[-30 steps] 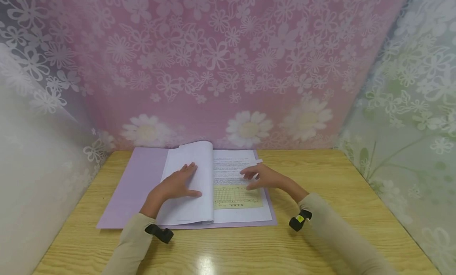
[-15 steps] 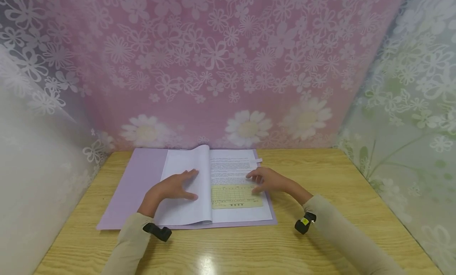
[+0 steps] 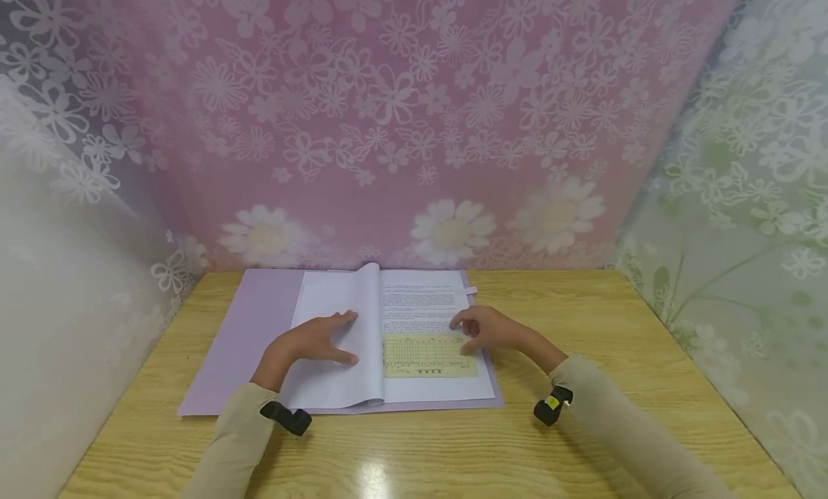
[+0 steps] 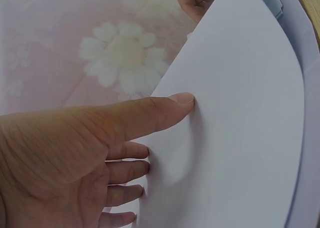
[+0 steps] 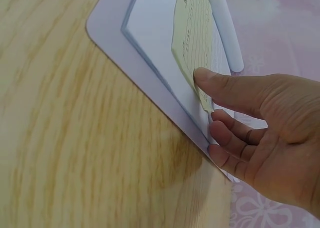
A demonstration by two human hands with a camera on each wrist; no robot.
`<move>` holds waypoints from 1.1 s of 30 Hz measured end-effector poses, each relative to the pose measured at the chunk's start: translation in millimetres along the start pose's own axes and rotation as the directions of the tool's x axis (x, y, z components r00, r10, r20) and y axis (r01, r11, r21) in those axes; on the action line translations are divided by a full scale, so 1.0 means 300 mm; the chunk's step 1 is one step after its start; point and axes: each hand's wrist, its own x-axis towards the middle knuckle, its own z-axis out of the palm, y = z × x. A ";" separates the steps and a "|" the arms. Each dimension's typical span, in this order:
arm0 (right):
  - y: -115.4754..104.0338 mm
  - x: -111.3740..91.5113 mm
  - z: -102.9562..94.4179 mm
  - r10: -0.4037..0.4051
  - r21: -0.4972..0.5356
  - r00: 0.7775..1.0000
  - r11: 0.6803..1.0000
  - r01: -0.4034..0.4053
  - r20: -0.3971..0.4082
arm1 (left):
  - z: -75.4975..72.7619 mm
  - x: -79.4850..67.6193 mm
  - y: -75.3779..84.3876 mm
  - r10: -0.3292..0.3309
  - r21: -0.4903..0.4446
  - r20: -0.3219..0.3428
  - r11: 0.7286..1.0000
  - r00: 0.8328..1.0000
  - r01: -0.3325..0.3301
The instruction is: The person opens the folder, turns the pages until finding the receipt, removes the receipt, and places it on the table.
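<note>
An open lilac folder (image 3: pixel 259 319) lies on the table with a stack of white printed pages (image 3: pixel 440 391). Its turned-over pages (image 3: pixel 362 341) curl up along a fold at the middle. My left hand (image 3: pixel 313 339) rests on these pages, fingers and thumb spread and fairly straight; in the left wrist view the thumb (image 4: pixel 182 97) touches the white sheet. On the right-hand page lies a yellow printed slip (image 3: pixel 420 356) with a grid. My right hand (image 3: pixel 494 328) pinches the slip's right edge, the thumb (image 5: pixel 205 75) on top and curled fingertips (image 5: pixel 215 130) at its corner.
A small white tab (image 3: pixel 470 291) sticks out past the page's right edge near the top. Wooden tabletop (image 3: pixel 582 305) surrounds the folder. Flowered cloth (image 3: pixel 388 125) hangs behind and at both sides.
My right hand has moved right, from above the page to the slip's right edge, and its fingers have drawn together. The turned-over pages have sunk a little, with my left hand on them.
</note>
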 end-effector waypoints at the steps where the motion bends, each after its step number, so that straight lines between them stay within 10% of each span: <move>1: 0.000 0.001 0.001 0.004 0.001 1.000 1.000 -0.004 0.000 | 0.001 -0.001 0.000 0.004 0.001 -0.002 1.000 1.000 -0.004; 33: -0.018 0.017 0.010 0.033 0.084 0.999 0.996 -0.035 0.025 | 0.011 -0.001 0.010 -0.022 0.014 -0.016 1.000 1.000 0.022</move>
